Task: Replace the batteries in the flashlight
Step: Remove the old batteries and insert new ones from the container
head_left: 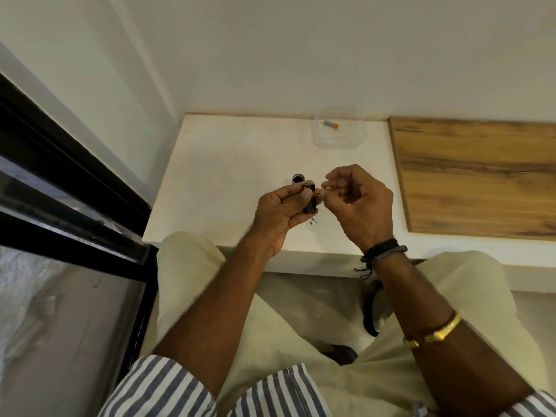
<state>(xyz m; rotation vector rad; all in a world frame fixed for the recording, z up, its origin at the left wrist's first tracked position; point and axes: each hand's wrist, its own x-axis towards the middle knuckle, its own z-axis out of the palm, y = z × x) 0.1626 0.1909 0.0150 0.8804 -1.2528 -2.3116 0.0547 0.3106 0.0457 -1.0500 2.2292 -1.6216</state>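
My left hand point(278, 210) grips a short black flashlight body point(310, 201) over the white tabletop, thumb across its side. My right hand point(358, 200) pinches a small battery with an orange tip point(326, 188) right beside the body's upper end. A black round cap point(298, 179) stands on the table just behind my left hand. Another battery with an orange end point(331, 124) lies in a clear plastic container point(359, 139) at the back of the table.
The white table point(222, 176) sits in a corner against white walls. A wooden board point(481, 176) covers the surface to the right. A black-framed glass panel point(75, 206) stands to the left. Small dark specks point(313, 222) lie near the front edge.
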